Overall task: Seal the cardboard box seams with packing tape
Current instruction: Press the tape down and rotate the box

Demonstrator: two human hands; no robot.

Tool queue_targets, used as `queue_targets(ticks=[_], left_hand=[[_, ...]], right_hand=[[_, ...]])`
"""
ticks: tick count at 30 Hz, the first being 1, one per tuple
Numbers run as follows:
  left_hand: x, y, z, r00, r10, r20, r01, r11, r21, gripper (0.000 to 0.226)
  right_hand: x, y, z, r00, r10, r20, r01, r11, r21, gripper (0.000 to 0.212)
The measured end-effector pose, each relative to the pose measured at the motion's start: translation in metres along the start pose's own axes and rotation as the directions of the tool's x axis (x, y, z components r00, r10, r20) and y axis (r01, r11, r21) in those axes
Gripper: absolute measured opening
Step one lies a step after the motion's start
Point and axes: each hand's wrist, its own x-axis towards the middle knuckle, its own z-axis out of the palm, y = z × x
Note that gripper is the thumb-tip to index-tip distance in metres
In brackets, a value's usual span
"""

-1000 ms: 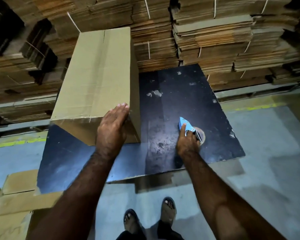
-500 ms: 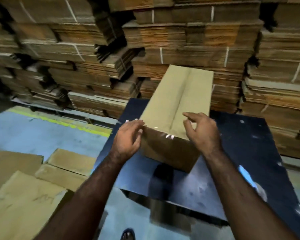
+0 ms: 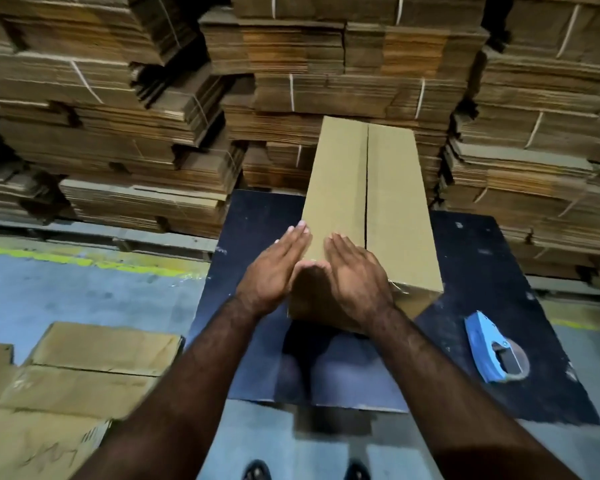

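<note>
Left hand [image 3: 274, 271]: centre frame, fingers straight, flat against the near left edge of the cardboard box [image 3: 368, 216], holding nothing.
Right hand [image 3: 355, 275]: flat on the box's near top, likely pressing the end tape down (clear tape glints at the corner).
Tape dispenser [image 3: 489, 351]: lower right, lying on the dark bench [image 3: 482, 258], within reach.
Box: lengthwise on the bench, centre seam seemingly untaped.
Bundled cardboard stacks [image 3: 153, 133]: across the top.

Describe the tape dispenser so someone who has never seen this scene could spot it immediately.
Start at the dark board that serves as the work surface, in front of the stacked flat cardboard. The upright cardboard box stands on it. To the right of that box, near the board's front edge, lies the tape dispenser, untouched by either hand. It is the only light blue thing among all the brown.
</note>
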Motion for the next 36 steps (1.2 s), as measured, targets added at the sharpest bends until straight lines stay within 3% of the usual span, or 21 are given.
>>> queue_targets(ticks=[3, 6, 8, 10, 12, 13, 15, 17, 19, 24, 27, 30, 34, 36], left_hand=[[0.003, -0.016, 0.001, 0.993, 0.113, 0.034, -0.113, 0.994, 0.002, 0.061], [0.003, -0.020, -0.003, 0.990, 0.113, 0.084, -0.109, 0.993, -0.052, 0.065], [-0.009, -0.019, -0.007, 0.995, 0.056, 0.078, -0.045, 0.991, -0.128, 0.075], [-0.027, -0.007, -0.009, 0.991, -0.127, -0.041, 0.112, 0.959, -0.262, 0.076], [-0.038, 0.022, -0.010, 0.923, -0.361, -0.134, 0.262, 0.843, -0.470, 0.063], [-0.038, 0.039, -0.012, 0.892, -0.441, -0.100, 0.308, 0.755, -0.579, 0.060], [-0.030, 0.064, -0.012, 0.857, -0.508, 0.089, 0.386, 0.516, -0.765, 0.063], [-0.013, 0.070, -0.011, 0.787, -0.562, 0.255, 0.474, 0.285, -0.833, 0.071], [0.002, 0.062, -0.008, 0.719, -0.603, 0.345, 0.538, 0.170, -0.825, 0.068], [0.018, 0.050, 0.002, 0.749, -0.572, 0.334, 0.544, 0.243, -0.803, 0.057], [0.012, 0.051, -0.004, 0.712, -0.586, 0.388, 0.521, 0.069, -0.851, 0.072], [0.005, 0.049, -0.010, 0.741, -0.527, 0.416, 0.445, -0.079, -0.892, 0.097], [0.016, 0.045, -0.016, 0.701, -0.522, 0.486, 0.505, -0.117, -0.855, 0.090], [0.026, 0.042, -0.020, 0.698, -0.509, 0.504, 0.547, -0.075, -0.834, 0.108]], right_hand=[[-0.001, 0.006, 0.002, 0.997, -0.062, 0.039, 0.065, 0.993, -0.096, 0.061], [0.000, 0.005, 0.000, 0.992, -0.065, 0.106, 0.081, 0.985, -0.155, 0.066], [0.000, 0.003, -0.004, 0.988, -0.075, 0.134, 0.096, 0.982, -0.161, 0.074], [0.002, -0.002, -0.007, 0.993, -0.039, 0.113, 0.049, 0.995, -0.085, 0.075], [0.006, -0.018, -0.006, 0.999, 0.022, 0.046, -0.022, 1.000, -0.001, 0.068], [0.008, -0.027, -0.003, 0.998, 0.054, 0.035, -0.055, 0.998, 0.019, 0.066], [0.009, -0.042, 0.001, 0.992, 0.113, 0.048, -0.114, 0.993, 0.008, 0.065], [0.009, -0.044, 0.006, 0.990, 0.135, 0.030, -0.135, 0.991, 0.002, 0.065], [0.009, -0.041, 0.009, 0.993, 0.119, 0.023, -0.119, 0.993, -0.001, 0.063], [0.012, -0.036, 0.010, 0.994, 0.099, 0.040, -0.098, 0.995, -0.022, 0.060], [0.010, -0.031, 0.008, 0.996, 0.068, 0.050, -0.068, 0.998, -0.012, 0.063], [0.007, -0.030, 0.008, 0.998, 0.060, 0.036, -0.061, 0.998, 0.019, 0.064], [0.007, -0.032, 0.009, 0.998, 0.049, 0.030, -0.050, 0.999, 0.015, 0.063], [0.006, -0.033, 0.008, 0.998, 0.052, 0.039, -0.053, 0.998, 0.029, 0.063]])
